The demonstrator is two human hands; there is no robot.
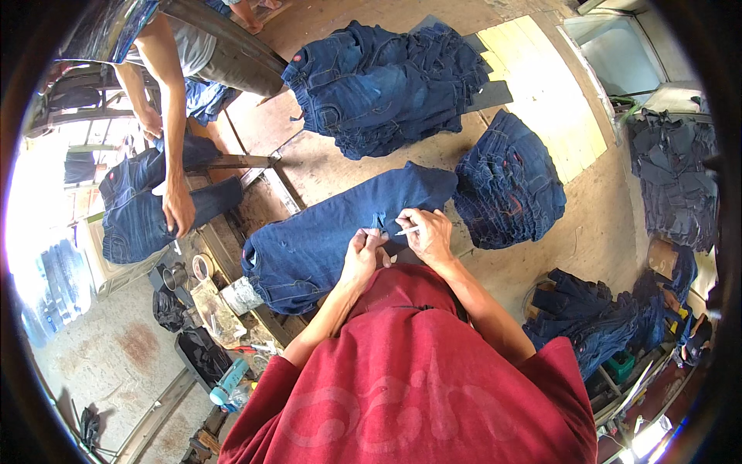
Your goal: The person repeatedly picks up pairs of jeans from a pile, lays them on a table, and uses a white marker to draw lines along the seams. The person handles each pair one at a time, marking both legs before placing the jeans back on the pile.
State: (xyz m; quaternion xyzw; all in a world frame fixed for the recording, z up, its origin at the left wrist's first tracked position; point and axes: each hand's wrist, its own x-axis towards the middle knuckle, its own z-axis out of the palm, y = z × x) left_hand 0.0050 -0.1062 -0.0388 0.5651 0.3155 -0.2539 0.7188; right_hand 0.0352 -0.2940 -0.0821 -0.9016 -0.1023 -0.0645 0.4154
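In front of me a pair of dark blue jeans lies stretched out, its waist end at the left. My left hand is closed in a pinch on the denim, beside a small frayed, lighter spot. A slim pale pen-like tool is gripped in my right hand, its tip pointing left toward the frayed spot. I cannot make out exactly what kind of tool it is. Both hands are close together over the jeans' middle, near my red shirt.
Stacks of folded jeans lie beyond and at the right. On the left, a co-worker's hand rests on other jeans. A tape roll and a metal cup stand nearby. More denim is heaped at lower right.
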